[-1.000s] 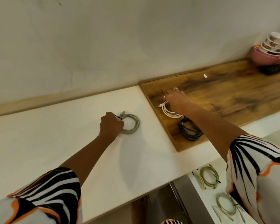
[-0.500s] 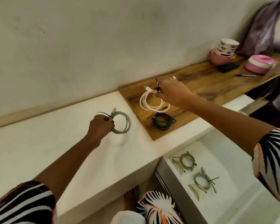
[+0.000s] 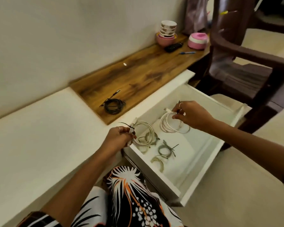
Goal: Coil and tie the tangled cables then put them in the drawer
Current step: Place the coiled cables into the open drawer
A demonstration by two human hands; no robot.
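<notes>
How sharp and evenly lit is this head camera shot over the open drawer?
Head view: soft even light, no glare; motion blur smears the drawer front and chair; the wide lens bows the counter edge; the black cable coil reads fairly clearly; both hands' cable coils look slightly soft.

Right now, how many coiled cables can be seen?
5: one in the left hand, one in the right hand, two lying in the drawer, one black on the wooden board.

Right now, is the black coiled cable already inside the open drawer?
No, the black coiled cable lies on the wooden board, outside the open drawer.
</notes>
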